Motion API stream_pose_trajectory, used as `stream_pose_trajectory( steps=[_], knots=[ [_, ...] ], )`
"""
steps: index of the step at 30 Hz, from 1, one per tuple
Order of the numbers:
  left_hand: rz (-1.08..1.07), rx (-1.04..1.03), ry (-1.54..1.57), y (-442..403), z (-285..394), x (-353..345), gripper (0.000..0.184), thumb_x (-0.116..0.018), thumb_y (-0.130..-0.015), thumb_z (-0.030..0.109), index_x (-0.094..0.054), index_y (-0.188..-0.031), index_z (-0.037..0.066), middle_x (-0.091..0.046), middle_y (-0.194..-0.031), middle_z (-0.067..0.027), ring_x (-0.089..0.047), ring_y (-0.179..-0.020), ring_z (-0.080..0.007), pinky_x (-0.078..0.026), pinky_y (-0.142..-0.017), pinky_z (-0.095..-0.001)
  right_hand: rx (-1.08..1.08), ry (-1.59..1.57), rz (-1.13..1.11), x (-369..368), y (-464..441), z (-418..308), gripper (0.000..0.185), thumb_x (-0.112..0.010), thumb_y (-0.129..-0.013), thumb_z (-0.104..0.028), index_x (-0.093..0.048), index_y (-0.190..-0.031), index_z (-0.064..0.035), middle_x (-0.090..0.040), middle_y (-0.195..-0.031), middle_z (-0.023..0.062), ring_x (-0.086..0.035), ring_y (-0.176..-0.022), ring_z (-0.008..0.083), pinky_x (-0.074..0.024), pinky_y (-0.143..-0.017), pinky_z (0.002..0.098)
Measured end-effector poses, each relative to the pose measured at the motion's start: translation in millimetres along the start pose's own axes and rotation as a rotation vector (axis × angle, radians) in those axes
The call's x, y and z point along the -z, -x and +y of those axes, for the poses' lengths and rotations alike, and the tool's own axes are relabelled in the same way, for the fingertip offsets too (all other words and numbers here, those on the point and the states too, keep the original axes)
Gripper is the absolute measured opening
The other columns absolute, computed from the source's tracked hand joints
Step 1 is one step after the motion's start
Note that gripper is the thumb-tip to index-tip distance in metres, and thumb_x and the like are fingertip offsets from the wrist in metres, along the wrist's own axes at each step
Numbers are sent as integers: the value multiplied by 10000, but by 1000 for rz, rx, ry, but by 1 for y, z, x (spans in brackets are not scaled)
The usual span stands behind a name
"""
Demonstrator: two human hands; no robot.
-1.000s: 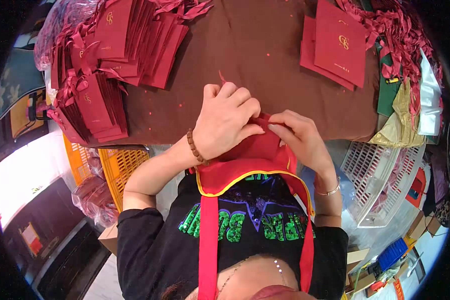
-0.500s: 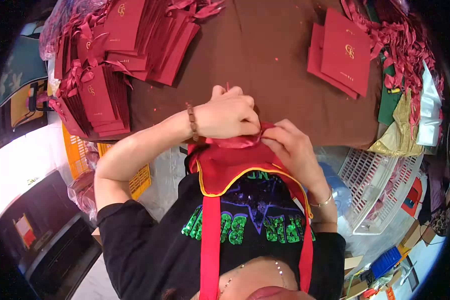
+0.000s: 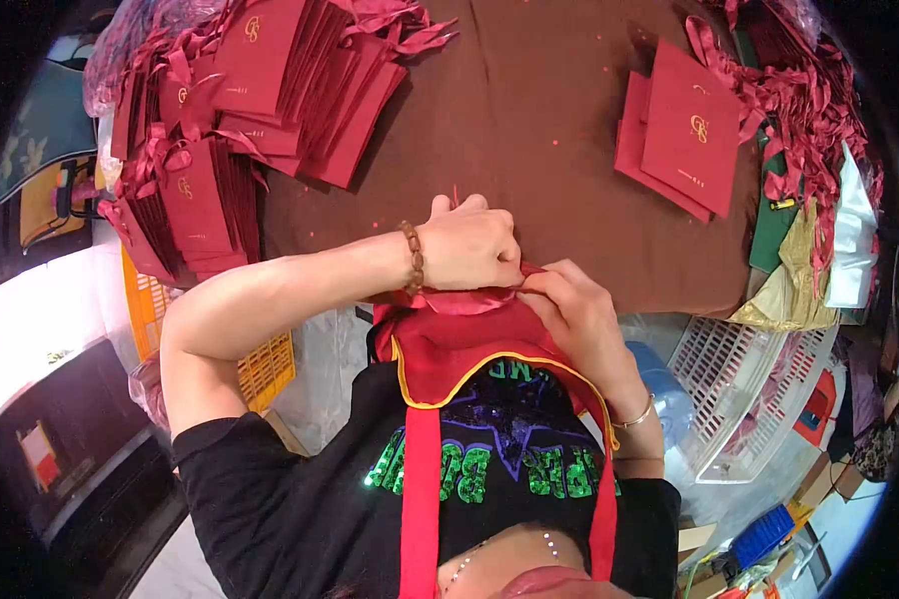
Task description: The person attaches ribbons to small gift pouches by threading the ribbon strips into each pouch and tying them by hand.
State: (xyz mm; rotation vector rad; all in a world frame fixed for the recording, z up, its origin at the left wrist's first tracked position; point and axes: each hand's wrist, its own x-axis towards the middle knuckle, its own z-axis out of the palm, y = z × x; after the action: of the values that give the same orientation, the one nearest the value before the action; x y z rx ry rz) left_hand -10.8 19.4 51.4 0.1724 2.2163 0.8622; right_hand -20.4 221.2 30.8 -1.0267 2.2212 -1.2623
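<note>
My left hand (image 3: 467, 248), with a brown bead bracelet at the wrist, is closed, knuckles up, over the table's near edge. A shiny red ribbon (image 3: 474, 301) shows below it, at the top of my red apron (image 3: 449, 344). My right hand (image 3: 574, 309) is closed in a pinch beside it, with a strip of red material between thumb and fingers near my left fingertips. Most of what lies under the left hand is hidden. A thin red strand sticks up past the left knuckles.
Stacks of dark red paper bags (image 3: 205, 200) with ribbon handles stand at the left of the brown-covered table (image 3: 529, 150). Two more bags (image 3: 691, 140) lie at the right, beside heaped red ribbons (image 3: 809, 110). White plastic baskets (image 3: 744, 389) and a yellow crate (image 3: 268, 369) are below the table.
My left forearm and elbow have shifted slightly, and both hands sit a little lower in view. The hands remain closed together at the red ribbon. The whole view has tilted slightly.
</note>
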Motion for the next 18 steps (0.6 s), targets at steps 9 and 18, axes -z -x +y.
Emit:
stream_pose_trajectory(
  steps=[9,18],
  knots=[
    [132,-84,324,-15,-13,-17,171,-622,-736,218,-674,-743,55,-568,-818,-111,-582,-781,-246,-447,-720,-335,-69,-96,-51,5,2,7,135,-655,-785,-28,-591,-893,23,-577,-846,114,-547,-673,219,-442,-603,285],
    [372,-124,480,-24,-10,-11,169,-539,-842,164,-571,-835,-2,-554,-732,-94,-530,-698,-163,-448,-664,-313,-239,-344,-165,1,-4,12,107,-636,-823,-67,-591,-875,15,-556,-706,116,-512,-609,136,-421,-564,279]
  ],
)
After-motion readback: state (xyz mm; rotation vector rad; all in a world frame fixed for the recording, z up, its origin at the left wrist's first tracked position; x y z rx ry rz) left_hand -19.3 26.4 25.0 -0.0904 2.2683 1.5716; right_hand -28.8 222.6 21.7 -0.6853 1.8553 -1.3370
